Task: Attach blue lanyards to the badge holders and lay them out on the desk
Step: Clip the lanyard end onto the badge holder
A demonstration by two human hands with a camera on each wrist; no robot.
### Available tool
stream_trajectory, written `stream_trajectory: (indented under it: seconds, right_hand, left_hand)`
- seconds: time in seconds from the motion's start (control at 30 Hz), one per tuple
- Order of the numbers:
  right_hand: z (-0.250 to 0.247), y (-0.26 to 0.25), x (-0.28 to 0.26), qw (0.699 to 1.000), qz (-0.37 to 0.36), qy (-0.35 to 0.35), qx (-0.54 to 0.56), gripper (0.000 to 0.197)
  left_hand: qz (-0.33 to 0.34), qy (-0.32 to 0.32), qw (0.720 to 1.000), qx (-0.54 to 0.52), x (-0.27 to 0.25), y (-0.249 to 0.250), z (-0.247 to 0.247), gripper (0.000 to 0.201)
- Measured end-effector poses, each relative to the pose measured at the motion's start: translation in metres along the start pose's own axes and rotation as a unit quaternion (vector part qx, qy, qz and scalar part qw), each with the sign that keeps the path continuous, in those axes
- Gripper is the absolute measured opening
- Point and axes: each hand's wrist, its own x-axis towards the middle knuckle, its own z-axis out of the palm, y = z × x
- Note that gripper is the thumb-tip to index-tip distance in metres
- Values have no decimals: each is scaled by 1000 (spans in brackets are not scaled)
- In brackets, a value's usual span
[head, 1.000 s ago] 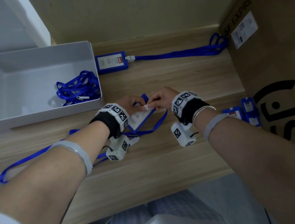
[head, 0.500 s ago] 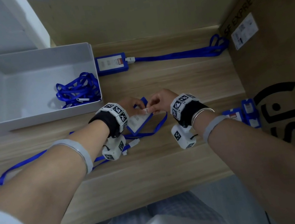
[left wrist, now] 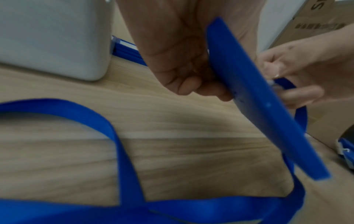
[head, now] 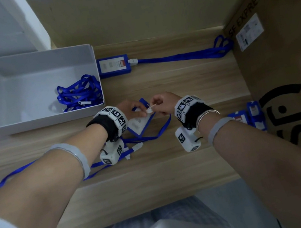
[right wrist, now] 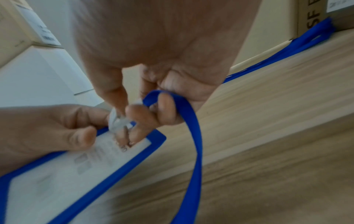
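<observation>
A blue-framed badge holder (head: 140,124) (right wrist: 80,165) (left wrist: 266,106) is tilted above the desk's middle, gripped at its top edge by my left hand (head: 132,110) (left wrist: 184,63) (right wrist: 57,128). My right hand (head: 161,104) (right wrist: 145,106) (left wrist: 298,72) pinches the white clip (head: 149,110) (right wrist: 117,121) of a blue lanyard (head: 160,130) (right wrist: 193,136) (left wrist: 122,151) against the holder's top slot. The strap loops down over the desk and trails left under my left arm.
A finished badge with lanyard (head: 114,65) lies along the back of the desk. The white box (head: 26,123) at left holds a bundle of lanyards (head: 79,93). Spare badge holders (head: 250,116) lie at right beside a cardboard box (head: 288,69).
Both hands have stayed together at the holder's top. The holder and hands shifted slightly toward me and left; the pinch on the clip persists.
</observation>
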Motion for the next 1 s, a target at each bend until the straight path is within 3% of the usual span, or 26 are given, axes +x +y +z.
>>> stream_trajectory:
  seconds: [0.13, 0.2, 0.27, 0.43, 0.77, 1.0]
  right_hand:
    - [-9, 12, -2, 998, 30, 37, 52, 19]
    - [-13, 15, -4, 997, 39, 27, 58, 17]
    - [-15, 15, -4, 998, 46, 10, 38, 27]
    - [-8, 7, -3, 999, 26, -4, -33, 28]
    - [0, 3, 0, 1000, 24, -7, -14, 33]
    - [0, 9, 2, 999, 39, -11, 1, 32]
  left_hand:
    - [11, 20, 1000, 3, -6, -2, -4, 11]
    - [10, 33, 999, -15, -8, 0, -4, 31]
    - [4, 41, 998, -43, -10, 1, -4, 42]
    - [5, 23, 999, -36, -13, 7, -6, 36]
    - [5, 31, 998, -50, -15, 10, -5, 30]
    - [-11, 18, 1000, -23, -15, 9, -6, 46]
